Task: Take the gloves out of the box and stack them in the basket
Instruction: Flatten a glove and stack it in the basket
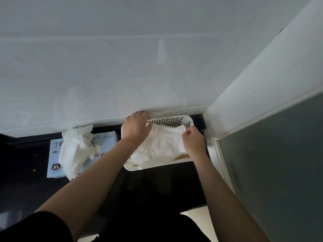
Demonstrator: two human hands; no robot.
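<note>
Pinching a glove [162,145] edge, right hand [194,142]; left hand [137,128] presses flat in basket [189,120].

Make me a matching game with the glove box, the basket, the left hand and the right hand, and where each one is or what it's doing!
Things:
1. glove box
2. basket
3. left hand
4. right hand

States:
A. pinches the gloves' edge
B. lies flat on the gloves, fingers straight
C. white, with holes, holds gloves
D. pale blue, marked XL, gloves spilling out

Pairs: 1-D, 2-C, 3-B, 4-A
</note>
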